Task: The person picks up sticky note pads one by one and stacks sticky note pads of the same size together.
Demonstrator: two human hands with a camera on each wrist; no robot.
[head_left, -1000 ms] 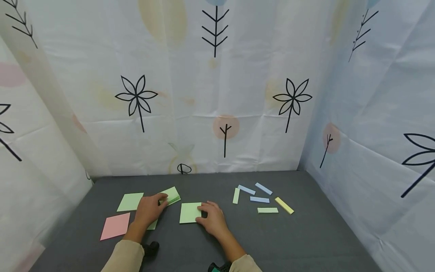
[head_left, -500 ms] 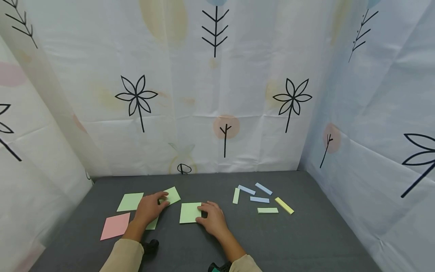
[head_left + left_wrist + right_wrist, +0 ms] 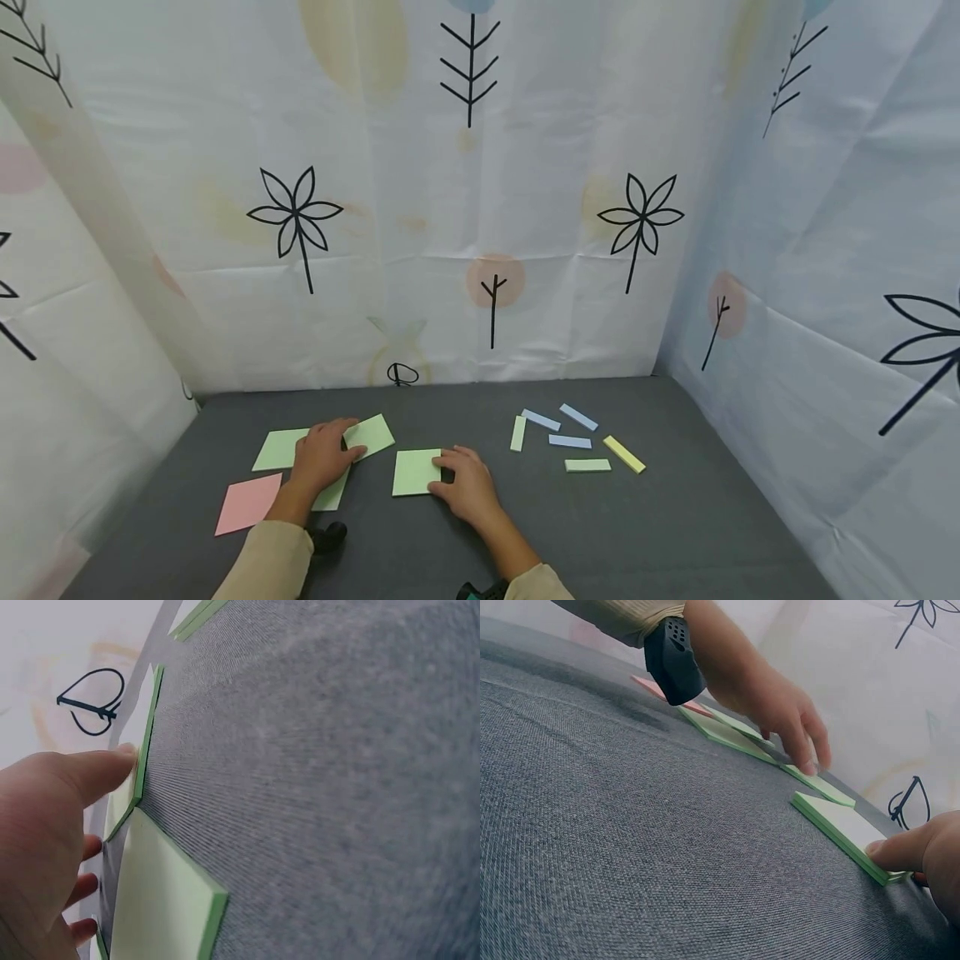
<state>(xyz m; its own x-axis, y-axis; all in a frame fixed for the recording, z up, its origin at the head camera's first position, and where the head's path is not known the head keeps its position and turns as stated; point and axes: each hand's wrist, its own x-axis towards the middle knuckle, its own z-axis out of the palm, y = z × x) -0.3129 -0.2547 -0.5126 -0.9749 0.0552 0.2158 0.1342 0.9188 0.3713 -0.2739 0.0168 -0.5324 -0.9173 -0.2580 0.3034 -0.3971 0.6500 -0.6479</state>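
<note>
My left hand (image 3: 321, 457) is over the left group, its thumb and index finger at the left edge of a turned green sticky note pad (image 3: 372, 435). In the left wrist view the thumb (image 3: 112, 769) lies against that pad, with the fingers behind mostly hidden. My right hand (image 3: 471, 490) holds a second green sticky note pad (image 3: 415, 472) by its right side, thumb at the near corner, index finger at the far one. In the right wrist view this pad (image 3: 840, 829) lies flat and looks layered.
Beside the left hand lie another green pad (image 3: 276, 450), a partly covered green pad (image 3: 330, 493) and a pink pad (image 3: 249, 504). To the right are several small strips: blue (image 3: 570, 442), green (image 3: 588, 466) and yellow (image 3: 624, 454). Printed cloth (image 3: 420, 250) walls the grey table (image 3: 615, 533).
The turned green pad, showing a stacked edge a second ago, now looks thinner and flat. My left hand has drawn slightly left off it. My right hand stays on its pad.
</note>
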